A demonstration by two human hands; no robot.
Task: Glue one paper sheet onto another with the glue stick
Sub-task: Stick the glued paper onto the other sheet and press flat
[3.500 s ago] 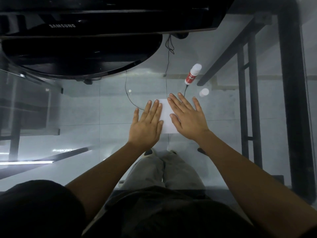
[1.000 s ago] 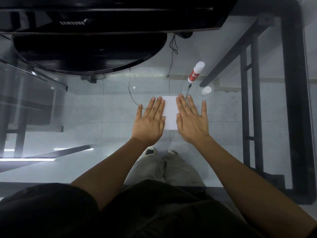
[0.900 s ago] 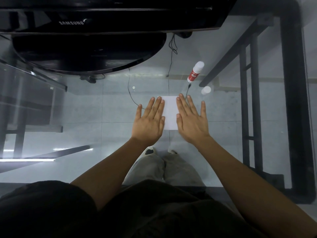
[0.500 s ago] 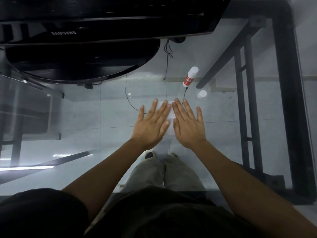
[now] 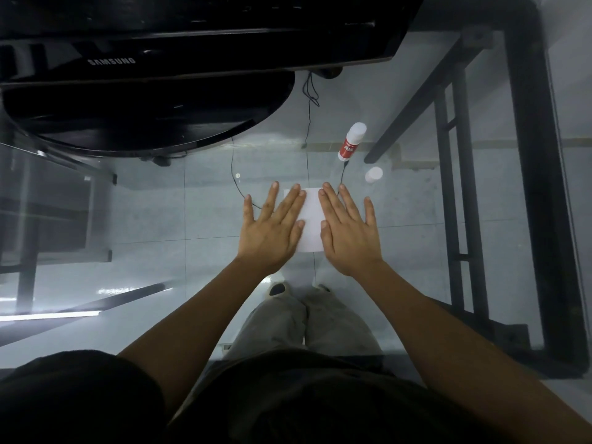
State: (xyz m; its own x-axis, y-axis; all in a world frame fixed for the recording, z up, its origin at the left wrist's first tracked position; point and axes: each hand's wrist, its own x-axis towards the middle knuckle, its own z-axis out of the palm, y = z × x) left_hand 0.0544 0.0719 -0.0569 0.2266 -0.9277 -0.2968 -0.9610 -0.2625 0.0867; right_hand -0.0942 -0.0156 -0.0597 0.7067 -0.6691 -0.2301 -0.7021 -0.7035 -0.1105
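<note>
White paper [image 5: 311, 219] lies flat on the glass table, mostly covered by my hands; I cannot tell the two sheets apart. My left hand [image 5: 272, 232] rests palm down on its left part, fingers spread. My right hand [image 5: 349, 232] rests palm down on its right part, fingers spread. A strip of paper shows between them. The red and white glue stick [image 5: 351, 142] stands upright beyond the paper, a little to the right. Its white cap [image 5: 373, 174] sits apart on the glass beside it.
A black Samsung monitor [image 5: 192, 36] with a wide curved base [image 5: 144, 123] fills the far left. Thin black cables [image 5: 237, 184] run across the glass near the paper. The table's black metal frame [image 5: 531, 155] runs along the right side. My legs show through the glass.
Half a second ago my hands lay close together over the paper's middle; now they have slid apart, baring a strip of paper. The glue stick and cap have stayed put.
</note>
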